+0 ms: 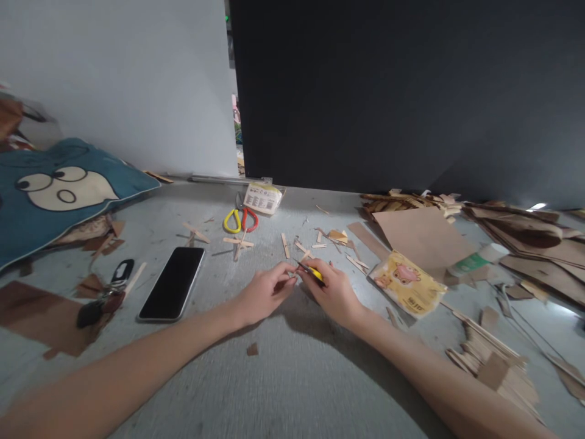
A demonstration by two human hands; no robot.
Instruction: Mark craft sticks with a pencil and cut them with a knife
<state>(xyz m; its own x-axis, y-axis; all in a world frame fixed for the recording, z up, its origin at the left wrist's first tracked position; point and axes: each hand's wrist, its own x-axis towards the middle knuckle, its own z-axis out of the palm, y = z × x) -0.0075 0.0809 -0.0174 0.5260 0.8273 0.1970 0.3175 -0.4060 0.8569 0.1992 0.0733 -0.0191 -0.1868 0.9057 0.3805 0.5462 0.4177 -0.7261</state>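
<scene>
Yellow shows between the fingers of a person's right hand (333, 294), closed around a small yellow-handled tool (316, 274) whose dark tip points toward the left hand (269, 294), low over the middle of a grey counter (292, 390). The left hand's thumb and fingertips are drawn close together at that tip; whether they pinch anything is too small to tell. Just beyond the hands lie thin wooden strips (285, 246) and a set of crossed sticks (244, 243). Farther back, scissors with one yellow and one red handle (247, 218) lie next to a white packet (264, 199).

On the left side, a black-screened phone (172, 283) rests near a bunch of keys (112, 292), with a blue cushion (68, 183) bearing cartoon eyes behind them. To the right, a yellow packet (406, 285) printed with a pink cartoon figure lies partly against a sheet of brown cardboard (423, 235), near a green-and-white tube (478, 259). More cardboard pieces (493, 371) are strewn along the right edge, and a black panel (402, 91) rises behind the counter.
</scene>
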